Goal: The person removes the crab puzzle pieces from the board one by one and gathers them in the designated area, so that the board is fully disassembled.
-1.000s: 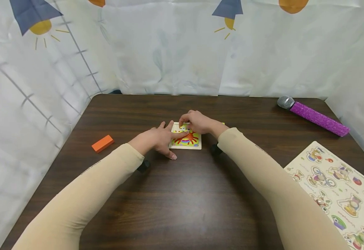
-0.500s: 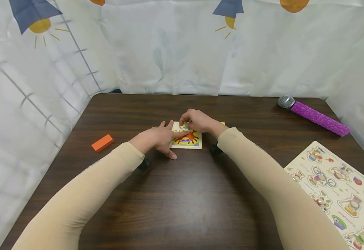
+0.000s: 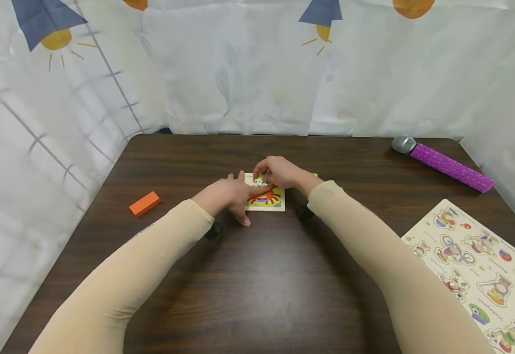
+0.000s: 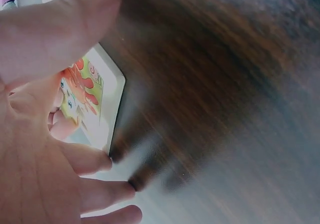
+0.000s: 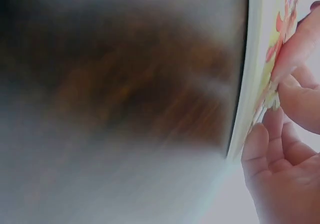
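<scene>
My spread left hand [image 3: 232,193] touches the crab puzzle [image 3: 264,209], likely light, stiff, best edge-held, my right hand [image 3: 280,172] pinching a piece [image 5: 272,100].

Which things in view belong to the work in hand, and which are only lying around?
In the work, it seems:
crab puzzle
left hand, touching the puzzle
right hand, at the puzzle's far side

Probably just lying about:
orange block
purple-handled microphone
cartoon-figure puzzle board
</scene>
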`<state>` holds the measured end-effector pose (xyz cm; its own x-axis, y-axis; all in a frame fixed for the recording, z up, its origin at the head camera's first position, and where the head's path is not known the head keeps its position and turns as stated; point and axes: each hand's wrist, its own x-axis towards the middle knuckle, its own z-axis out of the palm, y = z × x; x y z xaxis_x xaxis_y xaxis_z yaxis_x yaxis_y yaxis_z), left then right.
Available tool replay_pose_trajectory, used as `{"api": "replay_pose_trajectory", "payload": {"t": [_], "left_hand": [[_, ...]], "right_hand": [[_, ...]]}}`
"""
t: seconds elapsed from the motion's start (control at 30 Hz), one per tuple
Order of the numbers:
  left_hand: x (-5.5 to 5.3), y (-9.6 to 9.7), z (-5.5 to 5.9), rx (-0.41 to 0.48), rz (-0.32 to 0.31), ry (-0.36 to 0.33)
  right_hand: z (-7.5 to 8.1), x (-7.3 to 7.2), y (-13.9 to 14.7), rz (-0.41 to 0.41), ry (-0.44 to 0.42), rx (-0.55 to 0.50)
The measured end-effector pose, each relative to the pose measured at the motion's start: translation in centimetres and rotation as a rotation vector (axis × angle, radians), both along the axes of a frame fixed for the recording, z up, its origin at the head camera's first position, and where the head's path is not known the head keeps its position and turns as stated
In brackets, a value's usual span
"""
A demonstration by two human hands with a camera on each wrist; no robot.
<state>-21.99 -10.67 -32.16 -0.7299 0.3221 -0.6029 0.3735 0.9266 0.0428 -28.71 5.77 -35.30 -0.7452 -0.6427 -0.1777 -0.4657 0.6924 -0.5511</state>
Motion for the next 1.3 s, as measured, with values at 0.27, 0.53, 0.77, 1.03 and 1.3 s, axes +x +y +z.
{"api": "replay_pose_trajectory", "payload": {"t": [0.27,0.53,0.77,1.03,1.3], "left_hand": [[0.1,0.1,0.0,-0.005,0.009,-0.009],[0.2,0.1,0.0,-0.018,-0.004,-0.002],[0.0,0.1,-0.1,-0.019,-0.007,-0.007],[-0.1,0.1,-0.3,-0.024,-0.017,-0.003],[0.0,0.1,-0.5,-0.032,0.0,0.001]], "right_hand": [[0.3,0.1,0.5,-0.015,-0.018,-0.046],[0.6,0.1,0.7,-0.095,-0.038,-0.034],[0.6,0.2,0.8,-0.1,-0.02,-0.033],[1.5,0.2,1.7,-0.182,-0.015,-0.082],[2.6,0.2,5.3,-0.243,-0.001,-0.073]]}}
